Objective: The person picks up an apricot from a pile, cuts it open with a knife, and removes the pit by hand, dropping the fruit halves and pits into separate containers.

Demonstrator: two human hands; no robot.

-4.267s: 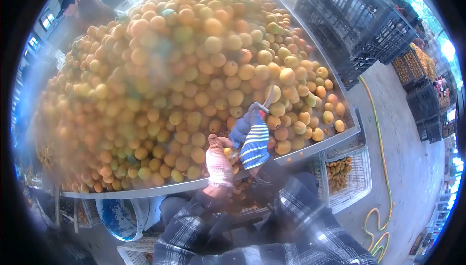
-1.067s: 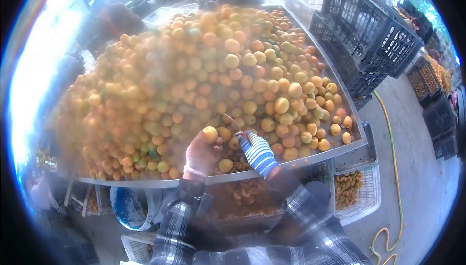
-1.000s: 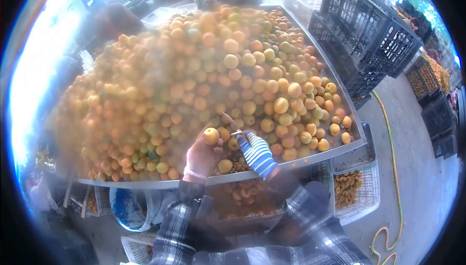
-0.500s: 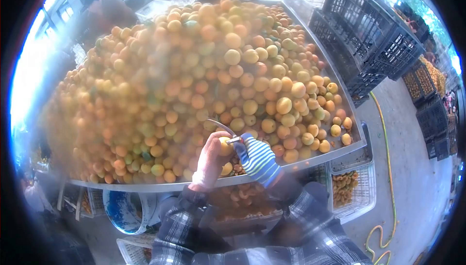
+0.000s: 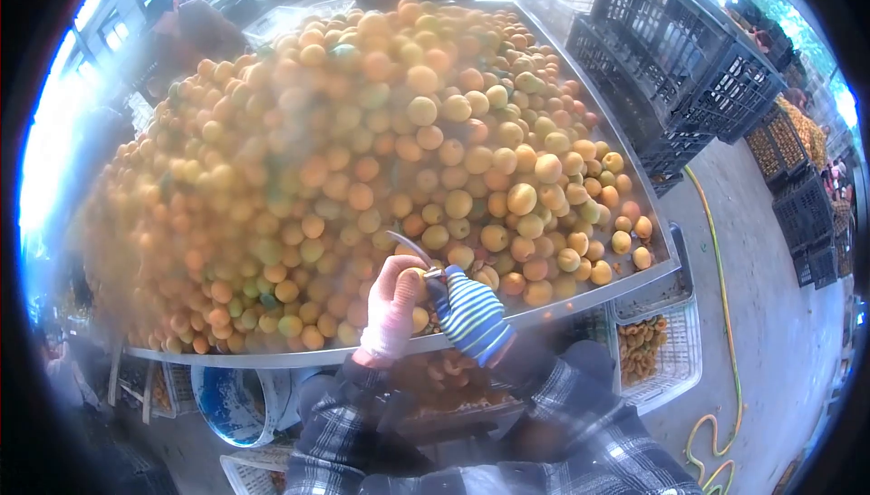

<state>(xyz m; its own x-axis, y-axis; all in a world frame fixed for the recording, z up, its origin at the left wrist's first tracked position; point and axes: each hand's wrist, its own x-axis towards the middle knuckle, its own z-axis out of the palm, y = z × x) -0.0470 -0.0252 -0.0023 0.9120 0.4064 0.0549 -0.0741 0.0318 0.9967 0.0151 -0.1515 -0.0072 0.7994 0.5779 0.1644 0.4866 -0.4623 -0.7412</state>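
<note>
My left hand [image 5: 388, 312], in a pale glove, is closed round an apricot [image 5: 416, 275], mostly hidden behind the fingers. In a blue-and-white striped glove, my right hand [image 5: 475, 314] grips a small curved knife [image 5: 412, 245] whose blade points up and left. The two hands meet at the fruit, over the near rim of a large metal-edged table [image 5: 594, 296]. A big heap of yellow-orange apricots [image 5: 422, 111] covers that table just beyond my fingers.
Black crates [image 5: 675, 51] are stacked at the right. A white basket [image 5: 684, 359] with cut fruit stands below the table's right corner, and a blue-and-white bucket [image 5: 217, 404] below its left part. A yellow hose [image 5: 720, 286] runs along the floor. A person [image 5: 195, 33] is at the far left.
My right hand has turned and shifted slightly down against the apricot, with the knife still in it. Less of the fruit shows between my hands. The whole view has shifted a little.
</note>
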